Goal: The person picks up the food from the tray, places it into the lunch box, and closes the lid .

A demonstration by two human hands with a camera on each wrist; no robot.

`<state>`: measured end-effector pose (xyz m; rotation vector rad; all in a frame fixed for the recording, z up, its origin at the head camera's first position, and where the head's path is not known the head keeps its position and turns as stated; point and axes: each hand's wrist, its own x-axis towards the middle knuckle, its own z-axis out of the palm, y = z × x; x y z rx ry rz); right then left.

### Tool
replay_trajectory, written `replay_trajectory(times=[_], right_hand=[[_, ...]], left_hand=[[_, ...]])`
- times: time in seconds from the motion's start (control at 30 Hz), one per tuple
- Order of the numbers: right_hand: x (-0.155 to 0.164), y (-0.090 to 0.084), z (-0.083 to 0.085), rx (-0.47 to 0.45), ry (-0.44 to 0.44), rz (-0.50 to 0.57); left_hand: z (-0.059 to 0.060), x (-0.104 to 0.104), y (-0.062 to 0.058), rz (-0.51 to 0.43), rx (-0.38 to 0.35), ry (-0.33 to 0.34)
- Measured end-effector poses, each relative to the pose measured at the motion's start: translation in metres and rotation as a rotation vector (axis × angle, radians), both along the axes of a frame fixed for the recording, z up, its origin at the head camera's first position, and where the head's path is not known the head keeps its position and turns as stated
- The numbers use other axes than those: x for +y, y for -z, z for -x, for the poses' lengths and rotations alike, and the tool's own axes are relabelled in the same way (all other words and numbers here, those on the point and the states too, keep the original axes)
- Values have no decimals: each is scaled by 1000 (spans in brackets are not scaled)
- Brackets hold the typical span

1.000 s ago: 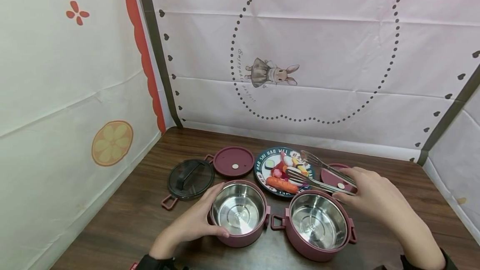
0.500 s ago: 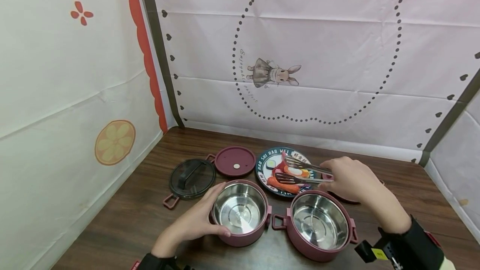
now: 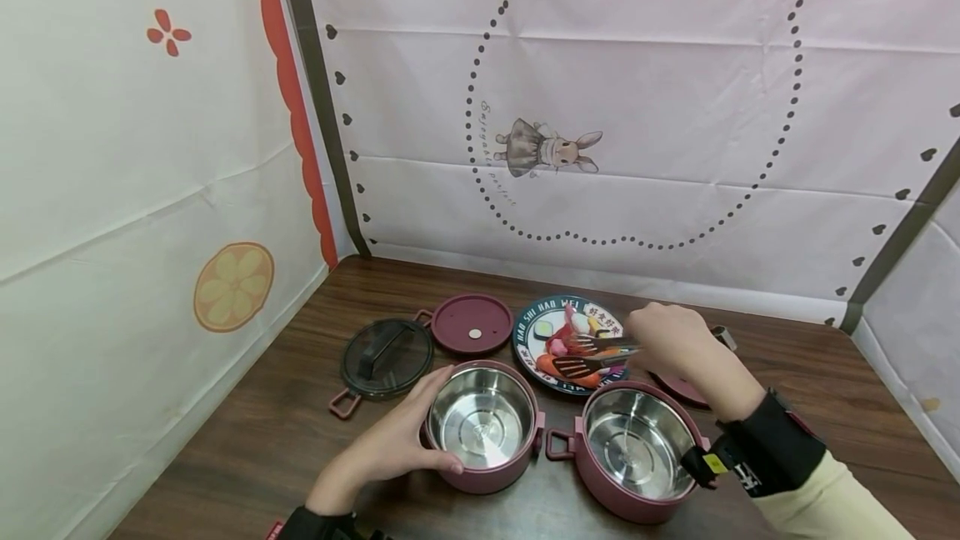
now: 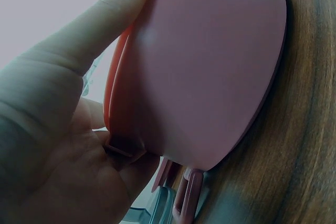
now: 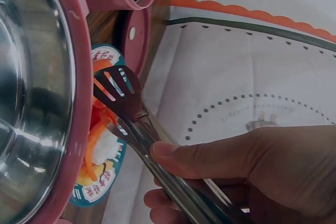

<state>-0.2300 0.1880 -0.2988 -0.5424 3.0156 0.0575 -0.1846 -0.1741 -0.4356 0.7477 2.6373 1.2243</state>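
Pinched between thumb and fingers, the tongs point(image 5: 173, 183) sit in the grip of the right hand point(image 3: 667, 342). Their long arms are shiny metal and their broad, slotted heads look dark; the two heads stand a little apart, above the food point(image 3: 547, 365) on the plate point(image 3: 522, 340). Whether they touch any of it, I cannot tell. That food is smooth and bright: orange, red, white and yellow pieces, heaped loosely. Teal edges the round plate, with white lettering round it.

Curled round one side of the left pot point(image 3: 483, 483), the left hand point(image 3: 393, 440) grips it with the thumb at the near side. This pot stands upright on the desk point(image 3: 247, 457), matt dusty pink outside, mirror-bright steel inside with rings in the base. Just beside it stands the right pot point(image 3: 622, 508), alike, with a squared loop handle. Farther back lie a see-through lid point(image 3: 405, 369) with a black bar and a flat maroon lid point(image 3: 471, 315). Brown, streaky wood grain covers the desk.
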Motion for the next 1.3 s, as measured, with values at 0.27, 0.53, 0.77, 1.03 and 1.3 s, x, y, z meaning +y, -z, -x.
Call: replay_trajectory(times=[0.27, 0.53, 0.77, 1.03, 1.3], right_hand=[[-12, 7, 9, -13, -1, -101], [-11, 10, 11, 5, -27, -126], [-2, 7, 6, 37, -78, -98], [-5, -13, -2, 94, -148, -6], [-29, -33, -11, 87, -241, 21]], left_hand=[[0, 0, 0, 5, 8, 4], [0, 0, -1, -1, 12, 7], [-1, -1, 0, 6, 11, 6], [-2, -1, 1, 1, 16, 10], [-2, -1, 1, 10, 18, 1]])
